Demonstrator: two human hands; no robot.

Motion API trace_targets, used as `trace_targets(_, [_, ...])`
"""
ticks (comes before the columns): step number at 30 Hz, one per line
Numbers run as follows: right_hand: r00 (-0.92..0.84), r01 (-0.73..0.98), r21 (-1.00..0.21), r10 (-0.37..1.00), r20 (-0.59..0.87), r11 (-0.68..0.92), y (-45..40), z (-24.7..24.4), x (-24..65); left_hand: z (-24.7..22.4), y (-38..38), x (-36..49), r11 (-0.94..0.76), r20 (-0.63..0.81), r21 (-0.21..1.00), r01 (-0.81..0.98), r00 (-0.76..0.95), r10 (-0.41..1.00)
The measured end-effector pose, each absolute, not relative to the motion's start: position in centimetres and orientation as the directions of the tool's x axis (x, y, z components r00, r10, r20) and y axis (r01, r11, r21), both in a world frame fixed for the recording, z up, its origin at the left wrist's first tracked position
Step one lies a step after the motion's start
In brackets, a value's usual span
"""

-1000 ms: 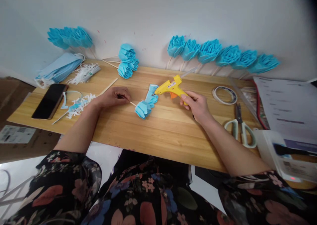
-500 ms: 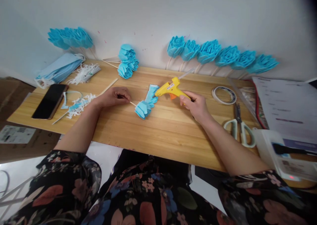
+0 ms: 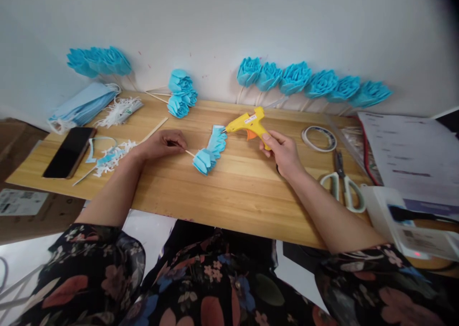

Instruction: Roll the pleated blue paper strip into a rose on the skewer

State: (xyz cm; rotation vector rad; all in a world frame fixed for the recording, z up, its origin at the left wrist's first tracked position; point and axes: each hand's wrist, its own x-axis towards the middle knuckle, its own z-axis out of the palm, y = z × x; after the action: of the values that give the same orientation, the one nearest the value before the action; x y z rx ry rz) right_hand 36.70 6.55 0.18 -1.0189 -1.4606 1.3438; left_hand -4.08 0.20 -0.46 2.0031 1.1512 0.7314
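Observation:
Between the fingers of my left hand [image 3: 165, 143] is a thin wooden stick [image 3: 190, 153]. At the stick's right end a blue flower head [image 3: 204, 161] lies on the table, with a pleated blue strip [image 3: 217, 139] running from it away from me. My right hand [image 3: 281, 150] is wrapped round the handle of a yellow hot glue gun [image 3: 251, 121]. The gun's nozzle points left, at the strip's far right edge; whether it touches is too small to tell.
Finished blue flowers [image 3: 294, 77] lean on the wall, and several more [image 3: 179, 92] lie at the back. To the left are folded face masks [image 3: 84, 103], a phone [image 3: 69, 152] and white scraps [image 3: 114, 156]. Tape [image 3: 319, 138], scissors [image 3: 343, 182] and a white power strip [image 3: 380, 221] are at right.
The glue gun's nozzle has shifted slightly towards the far end of the strip, whose pleats now show more fully. My left hand keeps hold of the stick. The whole view has shifted a little.

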Motion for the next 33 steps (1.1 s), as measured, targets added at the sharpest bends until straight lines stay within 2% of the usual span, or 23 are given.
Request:
trace_targets(13, [-0.273, 0.018, -0.998, 0.96, 0.059, 0.067, 6.6, 0.1, 36.7, -0.7, 0.2, -4.3, -0.345, 0.114, 0.796, 0.497, 0.437, 0.892])
trace_targets(22, [-0.23, -0.044, -0.998, 0.971, 0.063, 0.054, 6.5, 0.0, 36.7, -0.7, 0.1, -4.3, -0.33, 0.106, 0.805, 0.494, 0.427, 0.898])
trace_targets(25, [-0.144, -0.062, -0.994, 0.984, 0.103, 0.095, 6.6, 0.3, 36.8, -0.7, 0.1, -4.3, -0.347, 0.124, 0.798, 0.492, 0.429, 0.894])
trace_targets(28, [0.029, -0.08, -0.98, 0.983, 0.18, 0.182, 7.2, 0.8, 37.5, -0.7, 0.2, -4.2, -0.348, 0.115, 0.791, 0.503, 0.437, 0.892])
trace_targets(31, [0.221, -0.128, -0.948, 0.941, 0.258, 0.29, 8.4, 1.1, 38.5, -0.7, 0.2, -4.3, -0.337, 0.104, 0.794, 0.505, 0.434, 0.895])
trace_targets(33, [0.287, -0.147, -0.927, 0.911, 0.295, 0.346, 9.3, 1.1, 39.2, -0.7, 0.2, -4.3, -0.34, 0.106, 0.795, 0.503, 0.436, 0.894])
